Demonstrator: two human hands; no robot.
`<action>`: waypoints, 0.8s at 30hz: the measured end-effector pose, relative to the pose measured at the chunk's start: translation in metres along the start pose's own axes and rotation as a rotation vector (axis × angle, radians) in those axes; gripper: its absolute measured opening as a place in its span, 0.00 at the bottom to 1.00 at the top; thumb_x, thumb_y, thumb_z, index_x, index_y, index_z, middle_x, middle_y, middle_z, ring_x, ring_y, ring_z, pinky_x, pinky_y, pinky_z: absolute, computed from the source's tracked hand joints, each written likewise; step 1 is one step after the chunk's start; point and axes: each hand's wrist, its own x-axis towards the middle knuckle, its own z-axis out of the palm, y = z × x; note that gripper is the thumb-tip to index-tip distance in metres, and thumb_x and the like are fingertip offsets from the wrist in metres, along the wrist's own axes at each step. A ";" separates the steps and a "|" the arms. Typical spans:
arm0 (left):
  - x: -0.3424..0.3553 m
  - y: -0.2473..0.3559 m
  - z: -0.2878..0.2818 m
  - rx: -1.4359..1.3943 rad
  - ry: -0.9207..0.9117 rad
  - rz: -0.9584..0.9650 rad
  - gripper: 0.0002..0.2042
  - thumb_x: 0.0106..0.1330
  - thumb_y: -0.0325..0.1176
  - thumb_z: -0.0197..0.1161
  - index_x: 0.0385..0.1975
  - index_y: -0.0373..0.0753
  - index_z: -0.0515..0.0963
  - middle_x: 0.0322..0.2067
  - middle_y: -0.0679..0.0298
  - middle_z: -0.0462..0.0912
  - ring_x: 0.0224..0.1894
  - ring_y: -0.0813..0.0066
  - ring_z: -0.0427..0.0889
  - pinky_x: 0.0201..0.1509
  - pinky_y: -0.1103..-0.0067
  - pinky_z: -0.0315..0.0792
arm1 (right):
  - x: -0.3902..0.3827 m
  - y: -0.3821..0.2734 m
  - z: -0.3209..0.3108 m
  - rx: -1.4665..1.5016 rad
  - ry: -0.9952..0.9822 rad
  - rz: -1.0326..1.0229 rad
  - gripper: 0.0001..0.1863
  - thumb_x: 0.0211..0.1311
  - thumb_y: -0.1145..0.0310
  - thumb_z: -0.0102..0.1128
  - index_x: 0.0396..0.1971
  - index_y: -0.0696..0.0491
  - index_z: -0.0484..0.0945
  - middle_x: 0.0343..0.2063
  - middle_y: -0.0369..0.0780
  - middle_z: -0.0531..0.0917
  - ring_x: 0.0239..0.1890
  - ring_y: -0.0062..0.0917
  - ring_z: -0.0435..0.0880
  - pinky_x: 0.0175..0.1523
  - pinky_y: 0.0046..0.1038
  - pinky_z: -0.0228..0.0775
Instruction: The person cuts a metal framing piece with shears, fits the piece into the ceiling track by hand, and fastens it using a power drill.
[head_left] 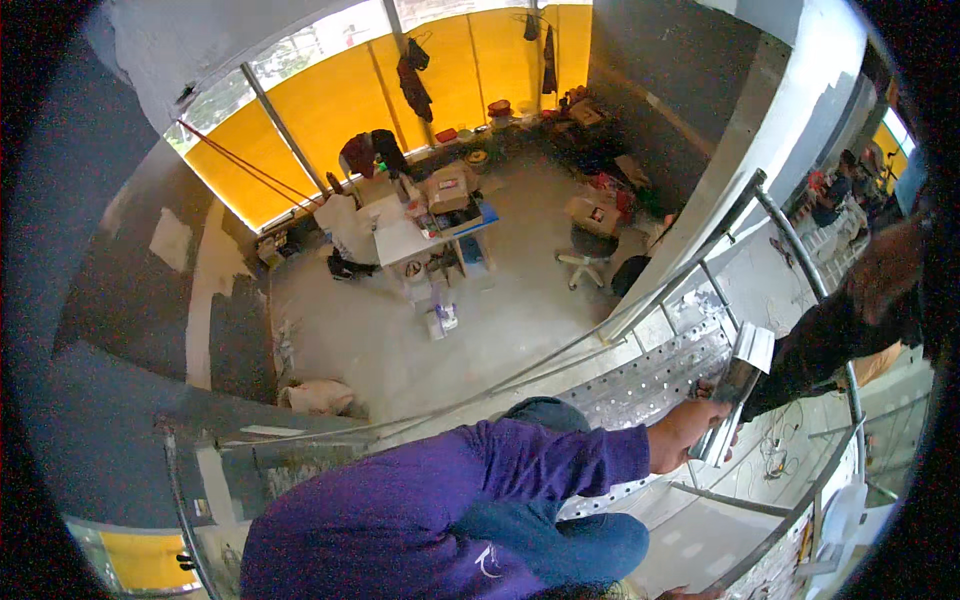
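Note:
My left hand [688,432], at the end of a purple sleeve, is closed around a long silver metal piece with flat, shiny faces [754,348]. The piece slants upward to the right, over the perforated metal platform [635,385]. Just beyond it is a dark shape like another person's sleeve [835,325], reaching in from the right; whether that person also touches the piece I cannot tell. Of my right hand [690,593] only a sliver shows at the lower edge, its fingers hidden. My bent knees in blue jeans [605,545] are below my left arm.
Metal scaffold rails [790,240] surround the platform, high above a grey floor [340,320]. Down there stand a cluttered white table [400,240] and a wheeled chair [590,245]. Yellow sheeting [340,100] covers the far windows. Cables [775,450] lie beneath at right.

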 end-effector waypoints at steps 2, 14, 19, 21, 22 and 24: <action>0.004 -0.003 -0.002 -0.011 0.013 -0.027 0.16 0.72 0.44 0.50 0.47 0.41 0.77 0.30 0.61 0.81 0.27 0.70 0.82 0.33 0.75 0.78 | 0.000 0.004 0.004 0.019 -0.032 0.000 0.37 0.59 0.50 0.53 0.63 0.59 0.62 0.59 0.57 0.69 0.62 0.50 0.66 0.66 0.51 0.55; 0.008 -0.002 -0.007 -0.020 0.102 -0.097 0.14 0.72 0.42 0.51 0.42 0.38 0.75 0.30 0.59 0.82 0.27 0.69 0.82 0.31 0.73 0.78 | -0.007 0.024 0.066 0.004 0.087 -0.068 0.32 0.63 0.52 0.49 0.61 0.58 0.66 0.57 0.55 0.71 0.61 0.50 0.68 0.66 0.48 0.56; 0.000 0.004 0.003 -0.044 0.041 -0.091 0.14 0.72 0.43 0.51 0.36 0.36 0.74 0.28 0.59 0.82 0.26 0.68 0.83 0.31 0.72 0.78 | -0.004 0.026 0.062 -0.045 0.119 -0.103 0.30 0.65 0.53 0.47 0.61 0.58 0.68 0.55 0.54 0.74 0.58 0.51 0.71 0.66 0.48 0.58; 0.004 0.003 0.001 -0.025 0.041 -0.111 0.15 0.72 0.43 0.51 0.36 0.36 0.74 0.28 0.59 0.82 0.26 0.69 0.83 0.31 0.72 0.78 | -0.005 0.024 0.059 -0.068 0.104 -0.081 0.32 0.64 0.52 0.48 0.62 0.58 0.66 0.56 0.55 0.73 0.58 0.51 0.70 0.66 0.49 0.58; 0.006 0.002 -0.002 -0.011 0.043 -0.120 0.15 0.71 0.43 0.51 0.36 0.36 0.74 0.28 0.59 0.82 0.25 0.69 0.83 0.31 0.72 0.78 | -0.005 0.020 0.058 -0.084 0.095 -0.077 0.32 0.63 0.52 0.49 0.62 0.58 0.66 0.56 0.55 0.72 0.59 0.51 0.70 0.65 0.49 0.58; 0.010 -0.004 -0.008 -0.027 0.040 -0.101 0.15 0.71 0.44 0.52 0.36 0.36 0.75 0.28 0.60 0.82 0.25 0.69 0.83 0.31 0.73 0.78 | -0.005 0.017 0.057 -0.123 0.080 -0.075 0.34 0.61 0.51 0.51 0.62 0.58 0.64 0.57 0.56 0.71 0.59 0.52 0.69 0.65 0.49 0.57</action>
